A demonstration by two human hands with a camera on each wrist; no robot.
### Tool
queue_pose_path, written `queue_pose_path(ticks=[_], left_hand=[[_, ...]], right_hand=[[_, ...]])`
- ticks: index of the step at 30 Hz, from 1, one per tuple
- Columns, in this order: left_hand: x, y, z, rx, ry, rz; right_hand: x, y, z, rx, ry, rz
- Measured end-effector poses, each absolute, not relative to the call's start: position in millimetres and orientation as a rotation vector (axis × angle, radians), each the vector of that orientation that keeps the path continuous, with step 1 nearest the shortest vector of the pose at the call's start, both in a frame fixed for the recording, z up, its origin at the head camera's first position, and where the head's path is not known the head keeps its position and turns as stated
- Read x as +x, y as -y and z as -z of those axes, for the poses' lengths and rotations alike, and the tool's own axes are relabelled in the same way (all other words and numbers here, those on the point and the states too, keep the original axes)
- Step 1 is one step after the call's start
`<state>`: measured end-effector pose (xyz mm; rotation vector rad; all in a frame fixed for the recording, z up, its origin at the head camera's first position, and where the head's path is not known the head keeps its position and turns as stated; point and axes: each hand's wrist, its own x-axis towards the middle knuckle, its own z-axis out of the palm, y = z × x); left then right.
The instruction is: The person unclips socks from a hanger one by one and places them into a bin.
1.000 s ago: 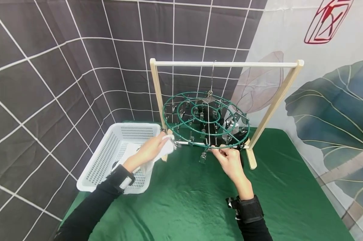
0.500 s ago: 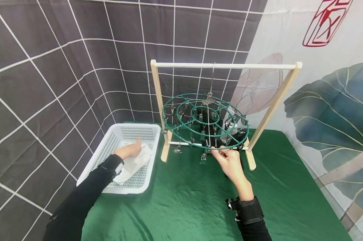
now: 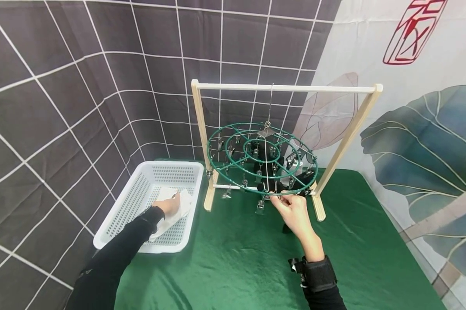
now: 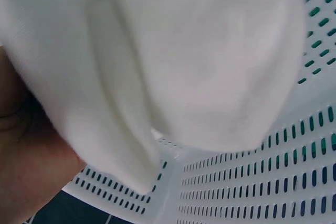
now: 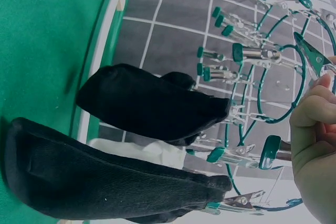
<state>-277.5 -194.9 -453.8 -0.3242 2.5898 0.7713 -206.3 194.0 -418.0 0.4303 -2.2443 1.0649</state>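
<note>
My left hand [image 3: 171,206] is down inside the white plastic basket [image 3: 195,215], holding a white sock [image 3: 183,202]. In the left wrist view the sock [image 4: 210,61] spreads close to the camera, and most of the fingers are hidden behind it. At the front rim of a round green clip hanger [image 3: 266,132], my right hand [image 3: 292,210] pinches a green-and-metal clip [image 5: 311,55]. Black socks [image 5: 152,103] dangle from other clips close by, with a white sock [image 5: 142,150] partly hidden behind them.
A wooden stand [image 3: 353,125] carries the hanger by a hook on its white crossbar [image 3: 233,87]. Several unused clips [image 3: 226,194] hang around the rings. Green cloth [image 3: 225,258] covers the table, and a dark gridded backdrop [image 3: 159,73] rises behind and to the left.
My left hand has moved from the hanger's left side back down into the basket with the white sock. The right hand has stayed at the front rim.
</note>
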Motion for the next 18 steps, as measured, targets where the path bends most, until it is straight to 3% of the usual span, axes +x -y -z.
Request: queue_pose_path(ticks=[12,18], left_hand=[[-285.9,199.4,452.8,-0.288,-2.498,-0.787],[-299.8,194.6,444.0,0.175,-2.630,-0.457]], right_hand=[[-208.2,-192.4,421.9,0.445,2.187,-1.066],[-207.4,-190.8,421.1,0.425,2.193,-1.086]])
